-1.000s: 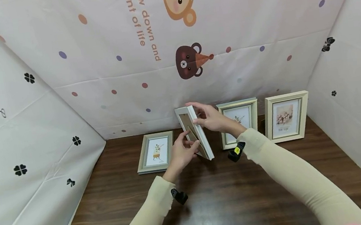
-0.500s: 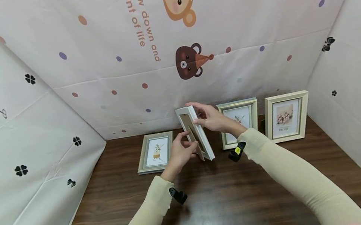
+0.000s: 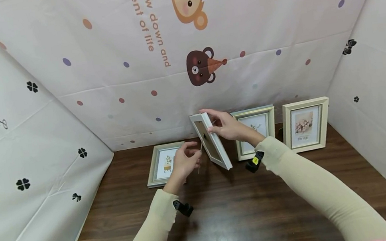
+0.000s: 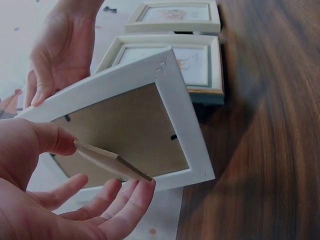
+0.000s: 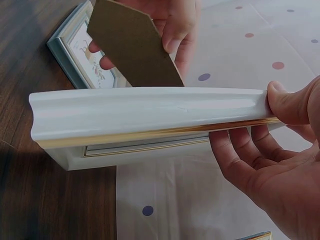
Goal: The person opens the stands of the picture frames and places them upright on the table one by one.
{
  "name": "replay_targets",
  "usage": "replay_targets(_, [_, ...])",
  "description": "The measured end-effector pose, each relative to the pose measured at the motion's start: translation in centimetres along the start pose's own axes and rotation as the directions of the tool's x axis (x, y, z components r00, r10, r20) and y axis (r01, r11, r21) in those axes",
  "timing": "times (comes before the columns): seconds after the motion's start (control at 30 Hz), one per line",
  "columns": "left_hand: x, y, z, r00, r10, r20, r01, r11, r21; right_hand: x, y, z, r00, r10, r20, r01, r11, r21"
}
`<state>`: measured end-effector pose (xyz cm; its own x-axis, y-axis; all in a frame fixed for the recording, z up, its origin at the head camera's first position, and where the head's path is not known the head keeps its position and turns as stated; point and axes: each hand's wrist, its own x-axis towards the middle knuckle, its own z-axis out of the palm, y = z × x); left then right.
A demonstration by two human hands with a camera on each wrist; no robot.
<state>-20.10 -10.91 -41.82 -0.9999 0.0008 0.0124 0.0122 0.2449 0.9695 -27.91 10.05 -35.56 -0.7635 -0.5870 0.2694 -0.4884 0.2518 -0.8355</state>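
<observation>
In the head view, a white picture frame point(image 3: 223, 151) stands tilted with its brown back turned to the left. My right hand point(image 3: 228, 126) grips its upper side edge, thumb on the back side and fingers on the front side. From the back, a thin brown easel leg point(image 4: 107, 159) sticks out at an angle. My left hand point(image 3: 183, 162) pinches this leg between thumb and fingertips. The right wrist view shows the leg's flat brown face point(image 5: 132, 42) and the frame's gold-lined white edge point(image 5: 150, 112). Most of the frame's front is hidden.
A frame with a plant picture point(image 3: 152, 167) lies face up on the left, partly behind my left hand. Two frames stand at the right, a greenish-gold one point(image 3: 271, 127) and a cream one point(image 3: 325, 124). Printed cloth walls point(image 3: 125, 125) enclose the dark wooden table point(image 3: 226, 213).
My left hand has moved left, swinging the easel leg out from the frame's back. The frame has shifted slightly to the right, while my right hand keeps its grip.
</observation>
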Motion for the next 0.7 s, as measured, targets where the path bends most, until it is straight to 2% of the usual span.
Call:
replay_targets(0.47, [-0.2,0.2,-0.6,1.0,-0.011,0.013,0.011,1.0,0.015,-0.1,-0.4,0.3,1.0,0.008,-0.01,-0.008,1.0,-0.005])
replay_targets(0.6, [-0.3,0.4,-0.9,1.0,0.006,0.03,-0.008,0.997,0.081,-0.1,-0.6,0.4,0.999,0.029,-0.015,-0.029,0.999,0.012])
replay_targets(0.7, [-0.5,0.9,-1.2,0.998,0.053,0.036,-0.059,0.978,0.198,0.0,-0.9,0.4,0.999,0.034,-0.017,-0.033,0.999,0.022])
